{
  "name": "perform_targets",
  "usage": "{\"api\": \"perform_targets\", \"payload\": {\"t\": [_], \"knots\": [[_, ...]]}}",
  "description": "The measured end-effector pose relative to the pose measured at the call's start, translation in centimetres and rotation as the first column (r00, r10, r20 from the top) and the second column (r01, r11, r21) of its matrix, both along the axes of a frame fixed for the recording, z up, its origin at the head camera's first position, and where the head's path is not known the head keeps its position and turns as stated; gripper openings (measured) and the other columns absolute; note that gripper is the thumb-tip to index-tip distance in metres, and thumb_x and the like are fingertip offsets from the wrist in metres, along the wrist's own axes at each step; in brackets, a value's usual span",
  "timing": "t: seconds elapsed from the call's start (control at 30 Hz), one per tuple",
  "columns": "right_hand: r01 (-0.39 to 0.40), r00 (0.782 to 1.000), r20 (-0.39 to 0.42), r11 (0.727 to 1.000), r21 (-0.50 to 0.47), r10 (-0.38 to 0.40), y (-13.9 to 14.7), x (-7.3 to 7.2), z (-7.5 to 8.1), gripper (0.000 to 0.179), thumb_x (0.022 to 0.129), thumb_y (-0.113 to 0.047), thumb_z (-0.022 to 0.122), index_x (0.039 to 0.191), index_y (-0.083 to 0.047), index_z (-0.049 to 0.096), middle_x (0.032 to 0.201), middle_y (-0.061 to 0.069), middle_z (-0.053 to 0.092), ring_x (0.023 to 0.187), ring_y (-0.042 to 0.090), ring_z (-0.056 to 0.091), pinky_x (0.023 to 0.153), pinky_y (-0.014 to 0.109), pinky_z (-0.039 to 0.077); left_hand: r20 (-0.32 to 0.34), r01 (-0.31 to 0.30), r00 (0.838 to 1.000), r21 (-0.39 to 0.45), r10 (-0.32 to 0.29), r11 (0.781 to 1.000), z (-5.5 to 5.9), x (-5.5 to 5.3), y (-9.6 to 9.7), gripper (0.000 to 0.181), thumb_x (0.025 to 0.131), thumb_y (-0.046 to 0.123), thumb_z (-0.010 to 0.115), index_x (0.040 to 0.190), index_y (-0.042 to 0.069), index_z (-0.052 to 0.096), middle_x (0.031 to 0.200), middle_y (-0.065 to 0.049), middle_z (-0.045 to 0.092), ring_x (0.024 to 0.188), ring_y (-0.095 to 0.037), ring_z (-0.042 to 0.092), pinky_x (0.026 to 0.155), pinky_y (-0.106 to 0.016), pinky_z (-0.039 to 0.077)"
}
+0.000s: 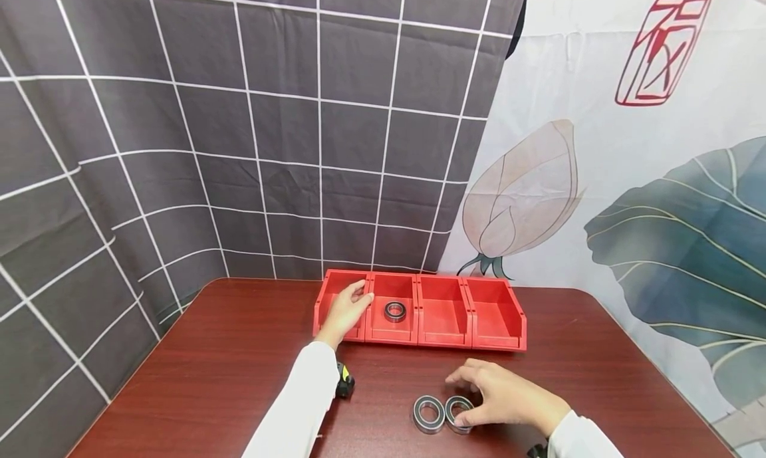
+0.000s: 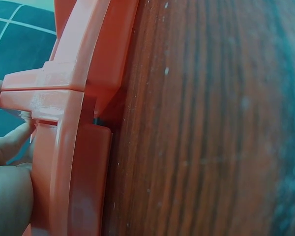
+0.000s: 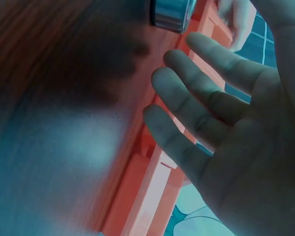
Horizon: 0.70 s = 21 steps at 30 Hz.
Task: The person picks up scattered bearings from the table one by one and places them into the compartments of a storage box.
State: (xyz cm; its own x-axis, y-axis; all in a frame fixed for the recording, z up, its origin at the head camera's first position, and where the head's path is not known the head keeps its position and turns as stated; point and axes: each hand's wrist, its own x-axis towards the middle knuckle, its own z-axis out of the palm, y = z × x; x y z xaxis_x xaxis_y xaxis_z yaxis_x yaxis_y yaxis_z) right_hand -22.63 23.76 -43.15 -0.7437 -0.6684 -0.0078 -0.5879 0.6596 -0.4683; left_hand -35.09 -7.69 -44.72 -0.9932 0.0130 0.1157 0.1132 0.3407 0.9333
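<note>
Ball bearing point(image 1: 449, 413) and twin bearing point(image 1: 417, 415) lie flat, side by side, on the table point(image 1: 239, 365) at the lower centre of the frame; a third bearing point(image 1: 395, 319) sits in the second compartment from the left of the red bin row point(image 1: 445, 342). The right hand point(image 1: 493, 395) arches over the first of these, fingers and thumb spread apart; whether the thumb touches the ring cannot be told. The left hand point(image 1: 346, 310) reaches over the leftmost compartment, fingers loosely bent by its partition; whether it grips that wall is unclear.

The step in hand looks like picking up a loose ring. The next move would probably call for closing thumb and fingers around its outer edge, then lifting it level.

Each bearing pairs bright, smooth metal rims with a dark annular face. The bins look like moulded plastic with sloping sides; the tabletop shows glossy, reddish-brown wood grain.
</note>
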Motion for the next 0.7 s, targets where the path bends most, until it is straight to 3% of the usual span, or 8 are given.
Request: {"api": "perform_targets", "payload": {"t": [0.27, 0.7], "knots": [[-0.054, 0.996, -0.068, 0.998, 0.021, 0.055, -0.52, 0.69, -0.29, 0.056, 0.073, -0.059, 0.075, 0.113, -0.02, 0.066, 0.102, -0.019, 0.054, 0.09, 0.001, 0.051, 0.078, 0.024, 0.048, 0.006, 0.0, 1.0, -0.002, 0.0, 1.0, 0.05, 0.01, -0.03, 0.057, 0.093, 0.03, 0.063, 0.143, 0.009, 0.046, 0.136, -0.014, 0.055, 0.123, -0.031, 0.054, 0.1, -0.045, 0.045], [-0.043, 0.999, 0.026, 0.999, 0.017, 0.043, -0.82, 0.93, -0.27, 0.056, 0.073, -0.056, 0.077, 0.115, -0.022, 0.064, 0.102, -0.018, 0.053, 0.09, 0.002, 0.05, 0.078, 0.025, 0.049, 0.007, 0.005, 1.0, 0.003, -0.005, 1.0, 0.24, 0.04, -0.02, 0.056, 0.093, 0.029, 0.063, 0.143, 0.008, 0.046, 0.137, -0.015, 0.054, 0.124, -0.031, 0.053, 0.1, -0.045, 0.044]]}}
